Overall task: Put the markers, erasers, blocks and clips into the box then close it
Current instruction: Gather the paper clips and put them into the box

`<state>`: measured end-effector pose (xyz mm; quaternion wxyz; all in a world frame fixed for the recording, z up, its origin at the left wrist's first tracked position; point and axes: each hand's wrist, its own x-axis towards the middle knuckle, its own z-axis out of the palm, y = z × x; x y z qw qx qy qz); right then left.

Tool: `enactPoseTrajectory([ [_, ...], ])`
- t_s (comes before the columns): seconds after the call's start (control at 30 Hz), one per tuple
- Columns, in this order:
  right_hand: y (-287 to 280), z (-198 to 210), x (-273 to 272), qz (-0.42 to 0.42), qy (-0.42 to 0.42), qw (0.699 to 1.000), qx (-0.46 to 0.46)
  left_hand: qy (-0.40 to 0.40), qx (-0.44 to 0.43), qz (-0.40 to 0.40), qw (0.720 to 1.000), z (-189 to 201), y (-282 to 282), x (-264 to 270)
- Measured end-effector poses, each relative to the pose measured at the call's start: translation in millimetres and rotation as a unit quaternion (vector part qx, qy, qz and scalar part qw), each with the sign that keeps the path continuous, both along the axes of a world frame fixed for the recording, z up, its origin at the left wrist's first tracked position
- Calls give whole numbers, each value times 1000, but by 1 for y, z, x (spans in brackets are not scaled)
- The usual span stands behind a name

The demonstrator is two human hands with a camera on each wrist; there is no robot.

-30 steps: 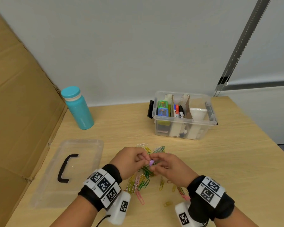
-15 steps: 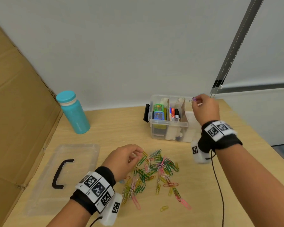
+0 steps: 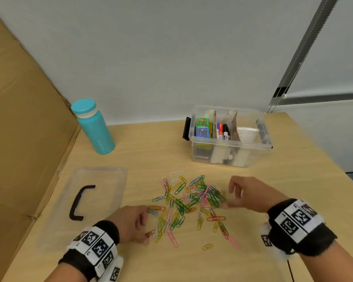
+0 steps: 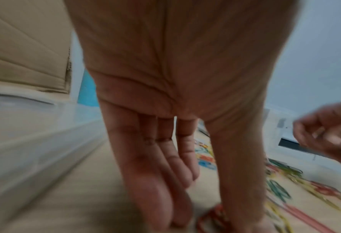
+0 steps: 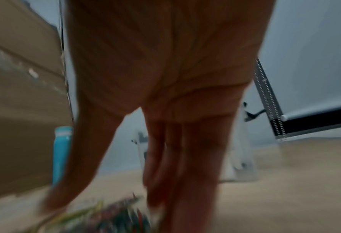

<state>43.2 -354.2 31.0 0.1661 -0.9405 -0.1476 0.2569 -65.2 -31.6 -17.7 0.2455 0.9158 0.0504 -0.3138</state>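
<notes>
- The clear box [image 3: 230, 146] stands open on the bench [image 3: 147, 147], with markers [image 3: 222, 131] and blocks [image 3: 202, 128] upright inside; its lid [image 3: 94, 202] lies apart.
- Clips [image 3: 190, 198] lie scattered between the hands.
- Left hand [image 3: 130, 222]: the wrist view shows straight fingers, apparently empty.
- Right hand [image 3: 251, 192]: relaxed, blurred, holding nothing.

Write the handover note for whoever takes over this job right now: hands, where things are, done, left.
Left hand: open, fingertips at the left edge of the paper clips, gripping nothing.
Right hand: open, empty, at the pile's right edge.
Box: open at the table's far side, blocks and markers already in its compartments; erasers cannot be made out.
Lid: flat on the table, left of the pile.
Done: blocks and markers packed.
Left: move the clips into the box, fit the lid.
</notes>
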Motion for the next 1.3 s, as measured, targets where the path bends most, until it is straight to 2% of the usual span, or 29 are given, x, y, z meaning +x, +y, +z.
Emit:
enactPoseTrajectory([
  [0.07, -8, -14, -16, 5, 100, 990, -97, -3, -8, 7, 1000, -4, -7, 1],
  [0.17, -2, -23, -35, 7, 171, 978, -119, -27, -31, 3, 999, -10, -21, 11],
  [0.27, 17, -29, -38, 28, 135, 986, -97, -52, -58, -1, 997, -12, -41, 23],
  [0.4, 32, -42, -27, -22, 76, 996, 31, -65, -126, 49, 989, -7, -59, 34],
  [0.5, 29, -31, -27, -47, 62, 994, 71, -92, -98, 22, 991, 2, -58, 32],
  [0.57, 27, -22, -36, -19, 93, 995, 19, -65, -55, -21, 996, 7, -58, 23],
  [0.67, 34, -23, -53, 39, 179, 979, -86, 27, -3, -89, 996, 6, -67, 8],
  [0.73, 44, -31, -58, 63, 195, 973, -111, 36, 0, -106, 994, 4, -78, 9],
  [0.8, 53, -38, -53, 50, 180, 978, -88, -6, -3, -104, 995, 3, -88, 19],
  [0.9, 56, -44, -34, 3, 103, 995, -16, -80, 16, -108, 991, 9, -98, 36],
  [1.0, 44, -45, -15, -30, 5, 999, 38, -140, 29, -48, 989, 15, -81, 48],
  [1.07, 33, -42, -5, -33, -64, 997, 39, -174, 62, 1, 983, 18, -55, 51],
  [1.13, 26, -38, 2, -26, -114, 993, 27, -162, 119, 23, 979, 17, -28, 52],
  [1.2, 28, -42, 5, 5, -107, 994, 9, -115, 127, 35, 985, 10, -14, 49],
  [1.3, 43, -54, -5, 62, -49, 997, 12, -90, 21, 22, 996, -5, -27, 41],
])
